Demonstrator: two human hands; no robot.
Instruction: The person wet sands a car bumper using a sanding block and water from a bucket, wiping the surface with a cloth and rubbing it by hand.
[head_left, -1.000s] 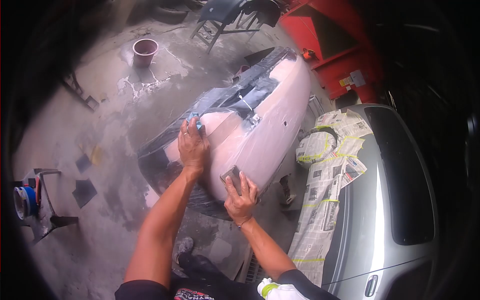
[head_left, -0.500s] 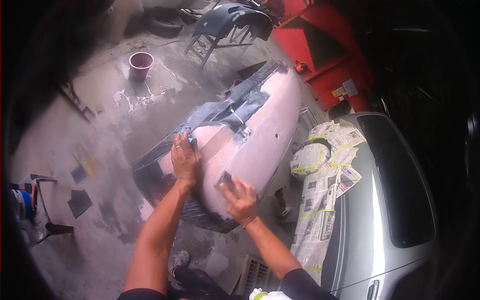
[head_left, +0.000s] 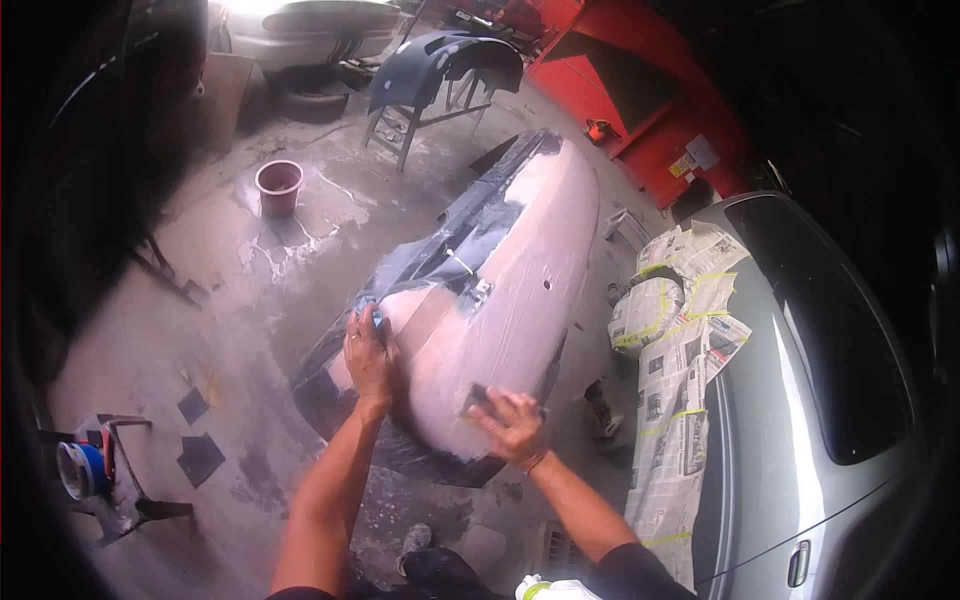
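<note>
A car bumper [head_left: 540, 235], coated pale pink with dark bare areas, lies aslant in front of me. My right hand [head_left: 514, 428] presses a dark, flat sanding pad [head_left: 478, 401] against the rounded near end, its fingers over the pad. At the bumper's left edge, my left hand [head_left: 371, 362] has its fingers closed round a crumpled blue piece [head_left: 369, 305], perhaps a cloth or sponge. The palm and much of the blue piece are hidden.
To the right stands a silver car [head_left: 790, 400] with newspaper masking [head_left: 668, 420] taped along it. A dark red bucket [head_left: 279, 190] is on the floor. Behind are another bumper [head_left: 440, 65] on a stand and a red metal container [head_left: 660, 130]. A low stool [head_left: 125, 490] stands left.
My right hand has slid the sanding pad nearer to me and rightward over the bumper. The left hand stays at about the same spot on it. The whole view has shifted slightly.
</note>
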